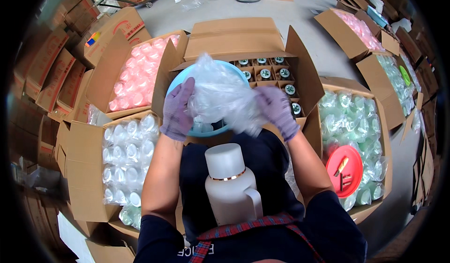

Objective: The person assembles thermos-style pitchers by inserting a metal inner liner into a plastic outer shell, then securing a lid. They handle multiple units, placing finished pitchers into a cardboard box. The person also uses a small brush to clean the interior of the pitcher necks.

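In gloves of pale purple, both hands are raised over a light blue basin (177, 81). A crumpled clear plastic bag (220, 94) stretches between them, blurred by motion. My left hand (179, 109) is closed on the bag's left edge. My right hand (277, 110) grips its other side, the fingertips partly lost in the film. Inside the basin, some pale clear items (202, 127) show below the bag; most of the contents are hidden. On my lap stands a white jug (230, 192) with a handle, a copper-coloured band and a frosted cap (225, 161).
Behind the basin, an open carton (300, 66) holds dark bottles with white-and-green caps in dividers. Cartons of wrapped pink (140, 75), clear (129, 155) and green (349, 117) cups flank me. On the green ones sits a red tray (348, 162) with a small yellow-handled tool (343, 165).
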`<state>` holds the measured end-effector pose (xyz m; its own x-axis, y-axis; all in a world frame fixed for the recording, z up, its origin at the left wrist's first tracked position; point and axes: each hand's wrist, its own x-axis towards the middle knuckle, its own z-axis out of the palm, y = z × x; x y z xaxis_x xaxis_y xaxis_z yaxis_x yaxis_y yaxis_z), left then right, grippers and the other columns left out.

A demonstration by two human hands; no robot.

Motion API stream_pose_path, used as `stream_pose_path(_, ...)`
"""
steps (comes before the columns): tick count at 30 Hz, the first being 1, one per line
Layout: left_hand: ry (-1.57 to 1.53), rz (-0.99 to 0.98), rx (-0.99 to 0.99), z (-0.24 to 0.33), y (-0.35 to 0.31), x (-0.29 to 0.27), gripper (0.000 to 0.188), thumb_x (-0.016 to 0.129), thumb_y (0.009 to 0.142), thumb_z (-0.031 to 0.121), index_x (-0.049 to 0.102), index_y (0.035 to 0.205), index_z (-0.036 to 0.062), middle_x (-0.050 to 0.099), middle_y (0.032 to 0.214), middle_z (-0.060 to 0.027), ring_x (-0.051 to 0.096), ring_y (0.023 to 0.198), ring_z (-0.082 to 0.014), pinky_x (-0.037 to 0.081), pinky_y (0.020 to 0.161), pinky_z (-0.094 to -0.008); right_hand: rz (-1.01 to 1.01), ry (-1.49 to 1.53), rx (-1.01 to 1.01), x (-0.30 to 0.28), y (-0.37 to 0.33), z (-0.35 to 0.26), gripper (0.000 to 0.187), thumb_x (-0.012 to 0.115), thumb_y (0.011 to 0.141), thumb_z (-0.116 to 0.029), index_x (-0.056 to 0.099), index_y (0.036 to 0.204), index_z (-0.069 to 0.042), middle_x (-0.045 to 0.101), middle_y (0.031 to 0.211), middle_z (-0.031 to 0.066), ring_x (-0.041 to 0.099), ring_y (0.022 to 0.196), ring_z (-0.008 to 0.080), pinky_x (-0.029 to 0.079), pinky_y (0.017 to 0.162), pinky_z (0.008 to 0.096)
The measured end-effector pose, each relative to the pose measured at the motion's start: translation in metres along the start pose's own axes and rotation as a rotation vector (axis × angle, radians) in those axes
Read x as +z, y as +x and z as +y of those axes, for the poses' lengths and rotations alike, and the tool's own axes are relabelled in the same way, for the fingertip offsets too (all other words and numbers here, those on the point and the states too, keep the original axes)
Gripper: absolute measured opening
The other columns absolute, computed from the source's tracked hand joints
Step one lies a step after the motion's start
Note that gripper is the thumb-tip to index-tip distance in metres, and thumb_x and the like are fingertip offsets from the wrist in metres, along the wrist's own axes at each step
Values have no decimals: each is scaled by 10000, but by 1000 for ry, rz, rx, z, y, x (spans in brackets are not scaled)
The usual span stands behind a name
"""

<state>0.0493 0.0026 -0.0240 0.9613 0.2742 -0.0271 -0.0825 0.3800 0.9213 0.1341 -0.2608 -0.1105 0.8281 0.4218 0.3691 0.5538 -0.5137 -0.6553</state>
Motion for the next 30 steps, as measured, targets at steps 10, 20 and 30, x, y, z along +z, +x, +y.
stream_pose_path(10,504,157,708,-12,-43,7,109,708,911,38,602,933,25,629,852,-16,577,779,-82,476,735,-232,292,506,-102,-42,-11,-107,416,637,929,-121,556,1314,14,613,1043,88,600,865,164,511,852,310)
stream_pose_path(20,508,292,548,-18,-61,-62,169,705,866,25,542,857,67,509,749,29,455,676,-71,415,649,-235,127,1452,192,-13,-22,-109,169,550,1042,-225,597,1021,-65,564,840,-27,518,731,78,444,687,217)
stream_pose_path(30,-74,248,231,-36,-48,-73,130,583,986,190,592,991,61,634,946,-53,617,883,-162,523,799,-315,-87,182,-223,-10,-31,-95,613,816,774,-204,590,1327,-66,586,801,71,572,677,177,484,664,328)
